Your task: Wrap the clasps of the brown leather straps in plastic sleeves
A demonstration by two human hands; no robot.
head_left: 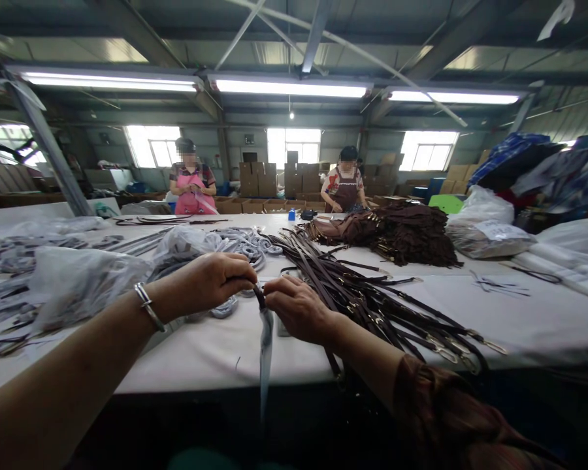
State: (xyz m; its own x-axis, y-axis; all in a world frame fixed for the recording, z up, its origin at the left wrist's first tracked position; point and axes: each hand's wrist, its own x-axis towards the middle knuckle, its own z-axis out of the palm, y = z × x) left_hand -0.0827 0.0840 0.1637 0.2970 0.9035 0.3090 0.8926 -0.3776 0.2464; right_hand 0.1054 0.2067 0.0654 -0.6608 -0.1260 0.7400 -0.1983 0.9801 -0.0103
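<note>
At the near edge of a long white worktop (519,320), our left hand (210,281) and right hand (298,307) meet over one dark strap (261,297) — the fingers of both pinched on its top end, so that its pale clear sleeve (265,352) hangs straight down past the edge. Just right of our hands, a fan of brown straps (372,294) lies within easy reach; to the left sit bagged grey straps (78,281). A darker heap (406,235) rests at the far side, where two people (345,186) in aprons stand working. Behind them are stacked cartons (269,179) and bright windows, with tube lights (289,87) under a metal roof.
</note>
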